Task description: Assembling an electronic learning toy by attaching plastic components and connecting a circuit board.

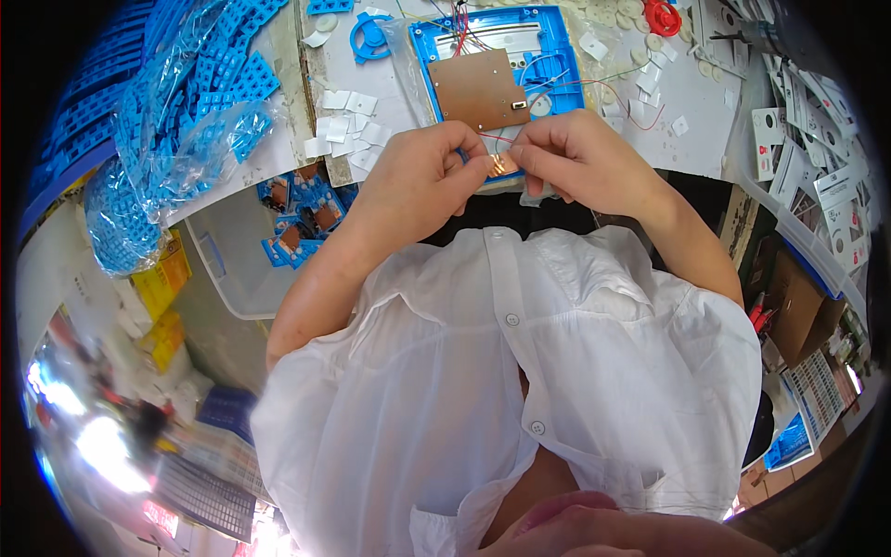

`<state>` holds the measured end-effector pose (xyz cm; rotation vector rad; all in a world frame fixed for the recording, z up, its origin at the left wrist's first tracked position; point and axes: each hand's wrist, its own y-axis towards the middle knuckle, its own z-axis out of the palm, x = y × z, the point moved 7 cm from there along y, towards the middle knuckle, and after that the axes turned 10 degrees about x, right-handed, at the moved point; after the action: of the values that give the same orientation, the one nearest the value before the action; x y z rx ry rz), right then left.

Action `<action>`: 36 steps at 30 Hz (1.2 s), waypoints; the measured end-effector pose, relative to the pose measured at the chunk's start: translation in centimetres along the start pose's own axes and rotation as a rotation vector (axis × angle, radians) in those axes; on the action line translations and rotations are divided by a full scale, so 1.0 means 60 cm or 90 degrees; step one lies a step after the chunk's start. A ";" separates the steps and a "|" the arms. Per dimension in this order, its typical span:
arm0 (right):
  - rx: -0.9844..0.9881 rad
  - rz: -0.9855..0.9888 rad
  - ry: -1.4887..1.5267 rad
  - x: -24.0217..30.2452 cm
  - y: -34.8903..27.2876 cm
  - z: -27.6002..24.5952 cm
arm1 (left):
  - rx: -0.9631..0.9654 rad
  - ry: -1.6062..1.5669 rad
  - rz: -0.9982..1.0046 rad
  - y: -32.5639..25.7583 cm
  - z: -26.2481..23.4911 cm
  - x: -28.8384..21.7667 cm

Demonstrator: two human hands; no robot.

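Observation:
A blue plastic casing (568, 58) lies open at the table's front edge, with a brown circuit board (478, 88) and several thin coloured wires in it. At its near end, my left hand (418, 176) is closed in a pinch; what its fingertips hold is hidden. Opposite it, the thumb and forefinger of my right hand (594, 162) pinch a thin wire. A short red stretch of wire (492, 136) runs between the two hands. Just below the fingertips shows a small copper-coloured metal piece (502, 166), partly covered by my fingers.
Bagged blue plastic parts (209, 88) pile up at the left. Small white squares (351, 125) and a blue ring (370, 37) lie left of the casing. A red round part (662, 17) is at the back. Printed white cards (835, 186) fill the right; a clear bin (237, 278) stands below left.

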<state>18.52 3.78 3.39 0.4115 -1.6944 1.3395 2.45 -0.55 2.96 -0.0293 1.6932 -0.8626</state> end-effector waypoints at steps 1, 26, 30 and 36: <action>-0.007 -0.001 0.003 0.004 0.000 -0.003 | -0.012 0.011 0.010 -0.001 -0.003 -0.001; 0.009 0.029 -0.022 0.012 0.028 0.003 | 0.012 -0.064 0.022 0.004 -0.016 0.008; 0.055 0.047 0.008 0.014 0.031 0.004 | 0.008 -0.058 0.017 0.005 -0.016 0.006; 0.126 0.100 0.054 0.010 0.037 0.006 | 0.002 -0.028 0.020 0.005 -0.017 0.007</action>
<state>16.45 4.42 2.57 0.3350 -1.5561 1.6248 1.60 0.03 2.50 -0.0194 1.6476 -0.8358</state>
